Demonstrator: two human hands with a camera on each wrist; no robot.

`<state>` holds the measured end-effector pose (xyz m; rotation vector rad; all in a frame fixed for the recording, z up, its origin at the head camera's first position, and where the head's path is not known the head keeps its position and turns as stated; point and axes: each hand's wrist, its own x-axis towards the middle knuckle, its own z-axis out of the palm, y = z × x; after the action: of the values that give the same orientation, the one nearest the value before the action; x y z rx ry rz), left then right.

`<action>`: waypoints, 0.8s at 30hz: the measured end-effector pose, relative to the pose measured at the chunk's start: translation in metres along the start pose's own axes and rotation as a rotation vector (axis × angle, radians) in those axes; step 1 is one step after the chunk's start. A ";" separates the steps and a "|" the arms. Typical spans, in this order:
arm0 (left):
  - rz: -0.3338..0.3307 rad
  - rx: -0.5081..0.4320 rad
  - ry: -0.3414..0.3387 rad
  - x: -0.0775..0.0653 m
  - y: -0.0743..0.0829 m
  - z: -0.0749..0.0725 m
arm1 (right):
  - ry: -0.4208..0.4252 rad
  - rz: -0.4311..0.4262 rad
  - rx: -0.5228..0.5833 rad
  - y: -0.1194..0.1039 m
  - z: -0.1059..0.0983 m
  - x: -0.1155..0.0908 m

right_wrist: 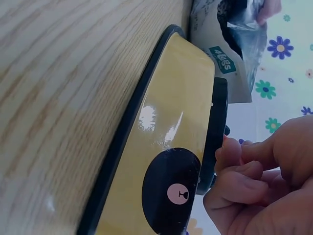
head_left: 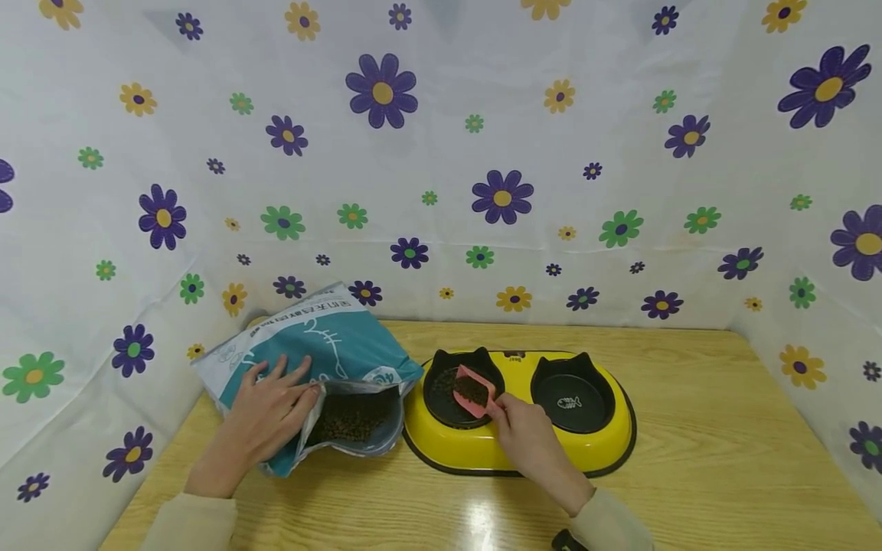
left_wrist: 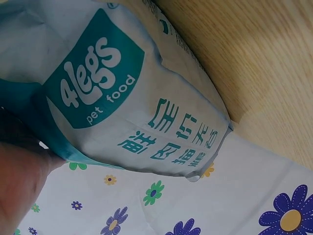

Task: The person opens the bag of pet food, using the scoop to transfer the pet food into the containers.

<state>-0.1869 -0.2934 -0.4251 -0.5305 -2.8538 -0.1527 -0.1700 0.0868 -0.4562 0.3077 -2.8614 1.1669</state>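
Note:
My right hand (head_left: 530, 440) grips the handle of a small pink scoop (head_left: 482, 414), tilted over the left black bowl (head_left: 441, 409). Brown kibble (head_left: 471, 390) lies in the scoop, and some more is in that bowl. In the right wrist view the curled fingers (right_wrist: 239, 181) hide most of the scoop. My left hand (head_left: 269, 417) rests with spread fingers on a teal and white pet food bag (head_left: 358, 337). The bag lies on its side, its mouth open toward me with kibble inside. Its printed side (left_wrist: 161, 112) fills much of the left wrist view.
Both bowls sit in a yellow double stand (head_left: 455, 451) with a black rim; the right bowl (head_left: 572, 402) shows a fish drawing. Beneath is a wooden table (head_left: 723, 459). A flower-patterned cloth (head_left: 441, 153) surrounds it. A small black object (head_left: 566, 540) lies by my right sleeve.

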 end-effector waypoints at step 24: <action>0.006 -0.010 0.021 -0.001 0.001 0.000 | 0.162 -0.172 -0.602 -0.001 0.004 -0.003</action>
<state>-0.1857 -0.2930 -0.4253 -0.5364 -2.8325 -0.1705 -0.1663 0.0838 -0.4583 0.3922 -2.7983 0.2586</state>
